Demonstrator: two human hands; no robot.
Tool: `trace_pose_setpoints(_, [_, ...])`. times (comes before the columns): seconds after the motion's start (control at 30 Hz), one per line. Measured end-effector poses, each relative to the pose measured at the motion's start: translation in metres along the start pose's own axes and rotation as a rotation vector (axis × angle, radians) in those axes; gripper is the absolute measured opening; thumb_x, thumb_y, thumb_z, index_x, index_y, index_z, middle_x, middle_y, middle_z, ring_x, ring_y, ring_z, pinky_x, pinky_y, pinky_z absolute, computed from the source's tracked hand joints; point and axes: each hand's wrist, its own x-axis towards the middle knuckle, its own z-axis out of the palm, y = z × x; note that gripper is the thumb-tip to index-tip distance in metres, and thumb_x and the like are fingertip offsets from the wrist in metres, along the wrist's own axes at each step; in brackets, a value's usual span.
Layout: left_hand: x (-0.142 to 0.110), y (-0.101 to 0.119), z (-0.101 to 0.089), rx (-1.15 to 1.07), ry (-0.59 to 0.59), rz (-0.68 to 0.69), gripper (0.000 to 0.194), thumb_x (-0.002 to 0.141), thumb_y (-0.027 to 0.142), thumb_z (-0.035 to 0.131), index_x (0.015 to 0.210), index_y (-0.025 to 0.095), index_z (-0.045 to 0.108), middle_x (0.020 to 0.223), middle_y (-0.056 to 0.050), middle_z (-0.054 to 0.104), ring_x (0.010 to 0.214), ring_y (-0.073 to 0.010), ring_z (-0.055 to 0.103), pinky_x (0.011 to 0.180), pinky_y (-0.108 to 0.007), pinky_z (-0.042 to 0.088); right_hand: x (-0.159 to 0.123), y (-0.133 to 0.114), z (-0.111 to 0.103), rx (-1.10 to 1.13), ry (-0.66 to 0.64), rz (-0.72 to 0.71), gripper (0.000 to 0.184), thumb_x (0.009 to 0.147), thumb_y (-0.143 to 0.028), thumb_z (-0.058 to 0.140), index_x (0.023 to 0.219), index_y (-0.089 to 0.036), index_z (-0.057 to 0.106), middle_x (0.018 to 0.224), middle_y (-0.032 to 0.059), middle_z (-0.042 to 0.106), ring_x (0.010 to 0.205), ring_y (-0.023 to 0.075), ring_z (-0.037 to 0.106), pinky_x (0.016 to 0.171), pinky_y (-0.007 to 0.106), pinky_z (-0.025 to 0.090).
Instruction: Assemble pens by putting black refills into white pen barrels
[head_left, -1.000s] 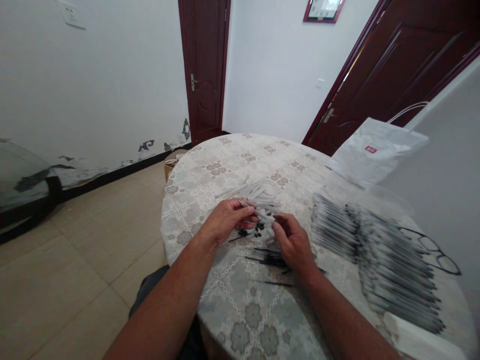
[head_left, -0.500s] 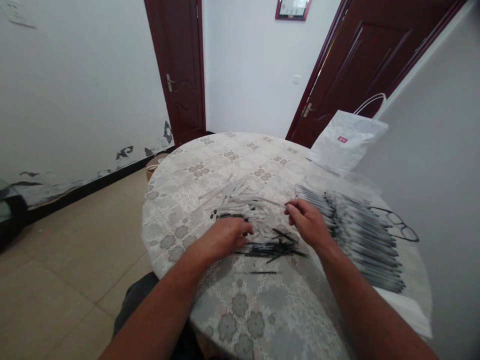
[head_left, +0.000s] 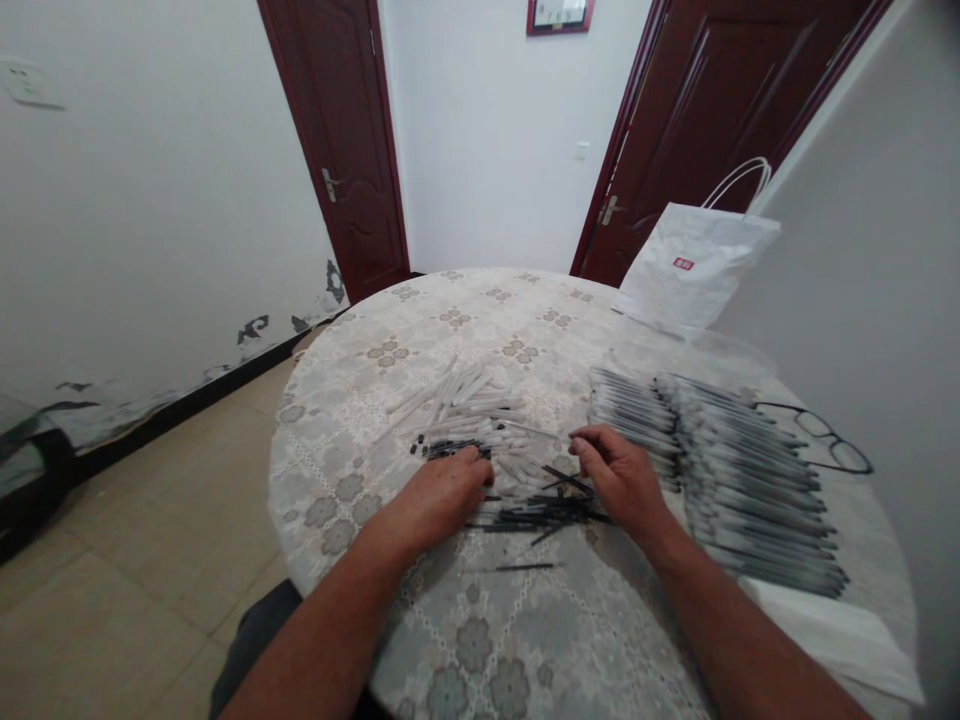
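Between the thumb and fingers of my right hand (head_left: 619, 470) is one end of a slim, pale pen (head_left: 534, 431) that points left. My left hand (head_left: 442, 495) is closed with curled fingers beside a small heap of black pen caps (head_left: 454, 447); what its fingertips grip is hidden. White pen barrels (head_left: 461, 395) lie in a loose pile behind that heap. Thin black sticks like pen refills (head_left: 544, 512) are strewn between my hands. A single dark refill (head_left: 525, 567) lies nearer to me.
Stacked pens with dark ends (head_left: 757, 480) fill the table's right side. Eyeglasses (head_left: 829, 445) lie beyond them, and a white paper bag (head_left: 690, 265) stands behind. White folded material (head_left: 832, 635) rests at front right. A patterned cloth (head_left: 472, 640) covers the round table.
The camera view has shifted slightly. My left hand has moved a little closer to the black caps, while my right hand keeps its pinch on the pen.
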Motion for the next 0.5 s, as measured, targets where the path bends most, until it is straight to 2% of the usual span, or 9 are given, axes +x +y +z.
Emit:
trace_pose_setpoints(0.1, [-0.0003,0.0003,-0.0004,0.205,-0.058,0.0,0.024,0.083,0.012,0.051,0.101,0.021,0.064,0.102,-0.008,0.064,0.088,-0.0232,0.06,0.075,-0.032,0.042,-0.0019,-0.0022,0.0021,-0.06,0.0,-0.07,0.023,0.096,-0.039,0.055,0.097,-0.021,0.069,0.082,0.0038,0.072,0.07,0.0184,0.064,0.067,0.028,0.047])
trace_pose_setpoints(0.23, [0.0,0.0005,-0.0021,0.237,-0.082,0.005,0.022,0.085,0.013,0.049,0.1,0.021,0.062,0.1,-0.006,0.066,0.09,-0.022,0.062,0.077,-0.031,0.044,-0.0031,-0.0052,0.004,-0.12,0.013,-0.179,0.021,0.096,-0.034,0.055,0.099,-0.02,0.07,0.084,0.004,0.071,0.074,0.0178,0.064,0.071,0.028,0.047])
trace_pose_setpoints(0.4, [0.0015,-0.0066,-0.0049,0.168,-0.015,0.05,0.021,0.091,0.019,0.049,0.106,0.02,0.064,0.107,-0.008,0.065,0.099,-0.0227,0.062,0.087,-0.033,0.046,-0.0015,-0.0037,0.0037,-0.116,0.092,-0.19,0.02,0.096,-0.032,0.054,0.1,-0.02,0.069,0.088,0.0046,0.07,0.077,0.0178,0.064,0.074,0.028,0.048])
trace_pose_setpoints(0.5, [0.0028,-0.0091,-0.01,0.054,0.115,0.072,0.027,0.095,0.024,0.048,0.115,0.02,0.064,0.111,-0.009,0.066,0.105,-0.0234,0.06,0.095,-0.036,0.045,0.0,-0.0004,0.0025,-0.058,0.148,-0.129,0.025,0.097,-0.034,0.052,0.108,-0.02,0.069,0.082,0.0031,0.067,0.072,0.0168,0.062,0.071,0.028,0.048])
